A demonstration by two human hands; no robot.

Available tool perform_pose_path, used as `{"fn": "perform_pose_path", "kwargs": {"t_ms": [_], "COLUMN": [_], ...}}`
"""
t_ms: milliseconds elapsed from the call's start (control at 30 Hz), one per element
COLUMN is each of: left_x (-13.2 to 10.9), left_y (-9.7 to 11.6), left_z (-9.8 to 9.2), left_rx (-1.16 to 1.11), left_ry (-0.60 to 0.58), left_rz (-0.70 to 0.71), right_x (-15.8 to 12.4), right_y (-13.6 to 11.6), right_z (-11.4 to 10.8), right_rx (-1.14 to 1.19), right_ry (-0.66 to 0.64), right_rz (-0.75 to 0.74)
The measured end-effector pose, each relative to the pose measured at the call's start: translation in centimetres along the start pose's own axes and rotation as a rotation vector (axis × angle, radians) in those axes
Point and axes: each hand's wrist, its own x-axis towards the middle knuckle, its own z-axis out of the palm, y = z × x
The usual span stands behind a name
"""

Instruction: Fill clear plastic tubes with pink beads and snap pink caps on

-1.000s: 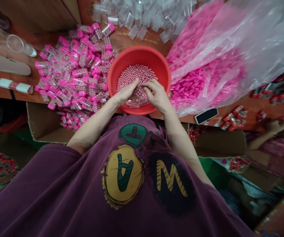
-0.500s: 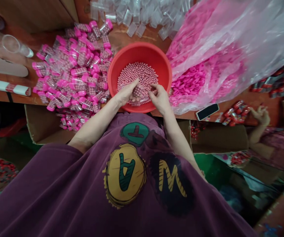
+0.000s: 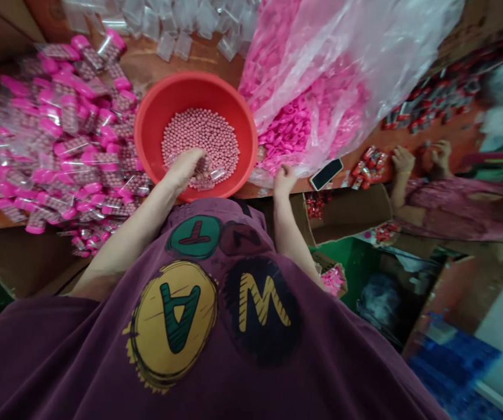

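My left hand (image 3: 187, 165) is inside the red bowl (image 3: 146, 151), fingers curled round a clear plastic bottle that they mostly hide. Pink beads (image 3: 201, 131) fill the bowl's bottom, and clear empty bottles (image 3: 217, 174) lie among them near my fingertips. Outside the bowl, my right hand (image 3: 285, 179) is at the table's front edge, beside the pink plastic caps (image 3: 289, 125) in their open clear bag (image 3: 317, 76). Its fingers are closed; whatever is in them is hidden.
Bead-filled bottles with pink caps (image 3: 67, 140) are heaped left of the bowl. Clear empty bottles (image 3: 181, 23) lie behind it. Rightward are a phone (image 3: 325, 174), red small items (image 3: 369, 167) and a co-worker's hands (image 3: 404, 158). Cardboard boxes (image 3: 348, 216) stand below the table edge.
My right hand has left the bowl and moved right to the edge by the pink caps. My left hand stays in the bowl. The whole view has swung to the right.
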Motion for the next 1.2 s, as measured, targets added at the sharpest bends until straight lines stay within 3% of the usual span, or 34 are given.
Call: {"fn": "perform_pose_path", "kwargs": {"t_ms": [67,233,367,500,567,667,733,800,833,933,1033,1100,1200], "left_x": [0.1,0.4,0.1,-0.7,-1.1,-1.6,-1.8,-2.0,-2.0,-2.2,-2.4,-2.6,-3.0], "left_y": [0.2,0.3,0.6,1.5,1.8,1.7,1.3,1.0,0.9,0.8,1.0,1.2,1.3], "left_z": [0.7,1.8,1.1,0.1,-0.2,-0.4,-0.4,-0.2,0.0,0.7,1.4,1.6,1.5], "left_rx": [0.037,0.054,0.14,0.027,-0.056,-0.093,-0.071,-0.045,-0.036,-0.025,-0.07,-0.1,-0.129], "left_ry": [-0.013,-0.028,-0.042,-0.085,-0.121,-0.142,-0.133,-0.127,-0.127,-0.134,-0.11,-0.086,-0.087], "left_rz": [0.0,-0.076,-0.024,0.034,0.05,0.066,0.079,0.115,0.14,0.194,0.223,0.238,0.244], "right_x": [-0.4,0.0,0.6,1.3,1.9,3.2,3.7,3.4,2.9,0.5,-1.5,-2.2,-2.2], "right_y": [-1.3,-3.9,-3.7,-2.5,-2.0,-1.8,-2.7,-4.8,-6.3,-11.7,-16.3,-17.9,-18.2], "right_z": [1.3,4.0,4.0,3.9,3.9,3.6,3.1,2.5,2.2,1.5,1.3,1.3,1.4], "right_rx": [-0.164,-0.488,-0.56,-0.579,-0.525,-0.326,-0.168,-0.031,0.026,0.138,0.189,0.18,0.151], "right_ry": [0.023,-0.198,-0.203,-0.205,-0.145,0.052,0.196,0.251,0.229,-0.023,-0.216,-0.277,-0.314], "right_rz": [0.105,0.106,0.112,0.052,0.048,0.074,0.098,0.036,-0.04,-0.329,-0.485,-0.528,-0.552]}}
